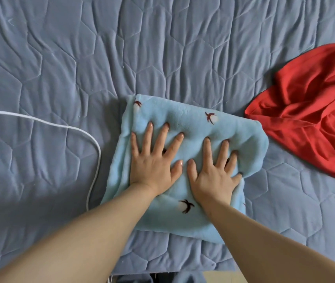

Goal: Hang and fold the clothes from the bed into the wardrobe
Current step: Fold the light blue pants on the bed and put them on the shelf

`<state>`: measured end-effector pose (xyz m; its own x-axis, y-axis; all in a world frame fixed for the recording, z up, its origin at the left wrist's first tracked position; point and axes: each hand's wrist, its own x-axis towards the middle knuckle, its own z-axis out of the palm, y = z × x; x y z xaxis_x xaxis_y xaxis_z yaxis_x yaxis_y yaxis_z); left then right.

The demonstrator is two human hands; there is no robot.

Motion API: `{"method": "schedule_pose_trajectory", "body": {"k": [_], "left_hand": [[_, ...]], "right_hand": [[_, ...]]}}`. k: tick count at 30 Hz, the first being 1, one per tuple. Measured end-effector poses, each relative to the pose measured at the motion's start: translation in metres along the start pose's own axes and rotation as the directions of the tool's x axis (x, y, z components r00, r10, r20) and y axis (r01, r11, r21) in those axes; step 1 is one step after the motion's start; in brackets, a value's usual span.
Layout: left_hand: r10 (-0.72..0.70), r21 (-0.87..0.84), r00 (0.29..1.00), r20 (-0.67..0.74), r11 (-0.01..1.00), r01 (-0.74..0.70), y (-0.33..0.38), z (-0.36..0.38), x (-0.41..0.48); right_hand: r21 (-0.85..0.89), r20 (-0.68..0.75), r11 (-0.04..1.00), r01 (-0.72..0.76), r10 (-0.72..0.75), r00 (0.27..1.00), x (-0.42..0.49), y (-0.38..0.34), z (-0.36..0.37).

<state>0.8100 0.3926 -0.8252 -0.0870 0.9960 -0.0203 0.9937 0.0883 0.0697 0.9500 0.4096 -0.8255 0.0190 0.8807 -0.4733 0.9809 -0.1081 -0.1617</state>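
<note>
Hands lay side by side, palms down, on a folded light-blue fleece garment [185, 160]. The left hand [154, 160] had its fingers straight and spread wide, flat against the cloth, thumb pointing toward the other hand. The right hand [213, 172] was likewise spread and pressed flat, its outer fingers sinking into a soft ridge of fleece near the garment's right edge. Both bare forearms reached in from the lower edge of the view. The garment, printed with small dark bird shapes, sat as a rough square on the grey-blue quilted bedcover [81, 58], near the bed's near edge. A crumpled red garment [313, 111] lay on the bedcover to the right, just apart from the blue one. A white cable [93, 144] curved across the bedcover to the left.
</note>
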Motion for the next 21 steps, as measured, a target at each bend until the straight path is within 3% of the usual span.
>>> {"method": "schedule_pose_trajectory", "body": {"k": [5,9,11,14,18,21], "left_hand": [[-0.036,-0.052,0.993,0.112,0.998,0.042,0.002,-0.019,-0.002],[-0.065,-0.132,0.995,0.076,0.988,0.075,-0.007,-0.041,-0.013],[-0.23,-0.191,0.967,0.105,0.95,0.247,-0.015,-0.048,-0.022],[-0.486,-0.383,0.818,0.308,0.724,0.574,-0.024,-0.046,-0.038],[-0.453,-0.713,0.797,0.4,0.393,0.581,-0.037,-0.038,-0.038],[-0.449,-0.709,0.643,0.62,0.029,0.705,-0.047,-0.036,-0.034]], "right_hand": [[0.028,0.11,1.0,0.013,-0.016,0.994,-0.003,0.004,-0.021],[0.1,0.084,0.995,0.018,-0.026,0.996,-0.024,0.012,-0.039],[0.167,0.076,0.985,-0.044,0.032,0.997,-0.036,0.019,-0.044],[0.318,0.128,0.913,-0.254,0.224,0.966,-0.048,0.032,-0.047],[0.607,0.191,0.73,-0.316,0.252,0.949,-0.048,0.039,-0.043],[0.819,0.235,0.468,-0.332,0.255,0.938,-0.048,0.042,-0.034]]}}
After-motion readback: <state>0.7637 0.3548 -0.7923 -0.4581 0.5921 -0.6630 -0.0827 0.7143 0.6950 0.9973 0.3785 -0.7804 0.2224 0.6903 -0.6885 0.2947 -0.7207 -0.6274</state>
